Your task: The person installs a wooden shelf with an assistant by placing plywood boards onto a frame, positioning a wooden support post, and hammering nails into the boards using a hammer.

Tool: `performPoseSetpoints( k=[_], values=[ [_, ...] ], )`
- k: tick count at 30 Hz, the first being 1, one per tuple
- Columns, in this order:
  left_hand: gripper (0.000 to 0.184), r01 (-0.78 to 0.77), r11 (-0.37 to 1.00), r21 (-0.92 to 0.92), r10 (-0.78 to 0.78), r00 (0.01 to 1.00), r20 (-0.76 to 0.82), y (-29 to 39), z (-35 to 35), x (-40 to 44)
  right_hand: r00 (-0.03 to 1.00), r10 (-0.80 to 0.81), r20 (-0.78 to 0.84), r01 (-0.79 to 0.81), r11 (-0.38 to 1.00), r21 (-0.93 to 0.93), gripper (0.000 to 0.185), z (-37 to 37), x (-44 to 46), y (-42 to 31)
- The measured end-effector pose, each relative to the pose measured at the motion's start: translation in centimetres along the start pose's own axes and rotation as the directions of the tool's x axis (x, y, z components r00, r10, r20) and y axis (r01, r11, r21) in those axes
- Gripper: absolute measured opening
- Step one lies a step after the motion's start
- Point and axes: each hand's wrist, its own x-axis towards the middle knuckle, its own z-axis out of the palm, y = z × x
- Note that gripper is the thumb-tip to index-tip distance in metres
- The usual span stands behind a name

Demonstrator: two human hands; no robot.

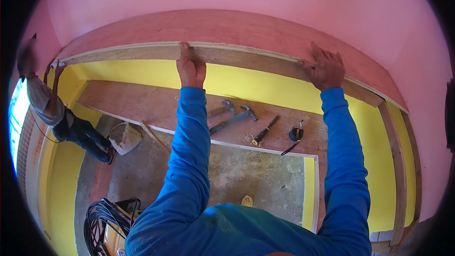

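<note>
A long reddish wooden panel lies along the pink wall, with a pale wooden strip under its front edge. My left hand grips this edge near the middle, thumb up on the rim and fingers hidden beneath. Farther right, my right hand rests on the panel's edge with its fingers spread over the top. On the lower shelf between my arms lie two hammers, a chisel-like tool with a black and yellow handle and a black tape measure.
At the far left a person stands with raised hands at the panel's end. A whitish sack and a wooden stick are near them. Coiled black cable lies at lower left. Wooden uprights stand at right.
</note>
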Motion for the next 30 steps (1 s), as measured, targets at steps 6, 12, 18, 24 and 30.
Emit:
performPoseSetpoints(
  k=[6,12,18,24,30],
  values=[
    [0.016,0.023,1.0,0.02,-0.021,0.998,-0.062,0.0,0.2,-0.3,0.996,-0.003,-0.091,0.006,0.999,0.038,0.061,0.9,-0.1,0.2],
    [0.016,0.047,0.944,0.326,-0.036,0.999,-0.039,0.9,-6.6,2.4,0.98,-0.112,-0.164,0.114,0.993,0.002,0.051,1.3,-0.1,0.3],
    [0.02,0.15,0.978,0.142,-0.162,0.984,0.079,1.1,-7.3,4.7,0.469,0.883,-0.03,-0.545,0.316,0.776,0.063,2.6,-10.2,3.4],
    [0.024,0.131,0.97,0.203,-0.129,0.991,-0.028,1.8,-3.5,1.8,0.393,0.713,0.58,0.199,-0.682,0.704,0.055,3.9,-11.2,15.1],
    [0.026,0.163,0.972,0.17,-0.157,0.986,-0.048,1.5,-3.2,2.2,0.3,0.816,0.494,0.228,-0.564,0.793,0.046,4.1,-9.7,16.6]
  ],
)
